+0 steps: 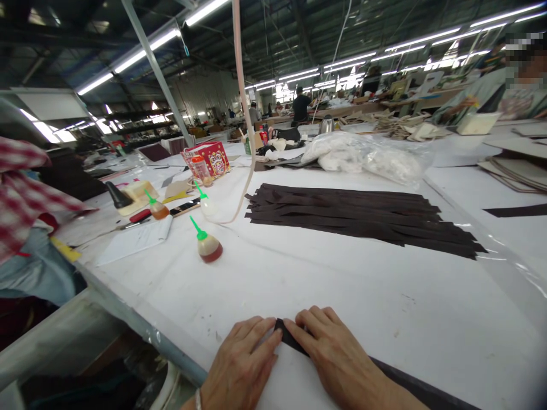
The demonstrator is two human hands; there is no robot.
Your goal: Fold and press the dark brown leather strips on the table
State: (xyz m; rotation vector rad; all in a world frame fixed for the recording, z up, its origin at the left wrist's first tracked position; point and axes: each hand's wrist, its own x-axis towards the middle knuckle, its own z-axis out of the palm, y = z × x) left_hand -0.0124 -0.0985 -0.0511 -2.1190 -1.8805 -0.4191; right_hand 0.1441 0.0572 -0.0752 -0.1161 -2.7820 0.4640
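Note:
A long, narrow dark brown strip (pixel 405 380) lies slantwise on the white table, running from between my hands toward the bottom right. My left hand (pixel 243 359) has its thumb and forefinger closed at the strip's near-left end. Just to the right, my right hand (pixel 333 353) grips the same strip, its forefinger pressed close to that end and its other fingers curled. My right hand and wrist cover part of the strip. Farther back lies a flat pile of similar dark strips (pixel 350 213).
Squeeze bottles with green nozzles, one amber bottle (pixel 209 247) nearest, stand left of the pile. Paper (pixel 137 242) and a red-handled tool (pixel 139 216) lie beyond. A clear plastic bag (pixel 367 154) sits behind the strips. The table edge (pixel 141 324) runs along the left; people work around.

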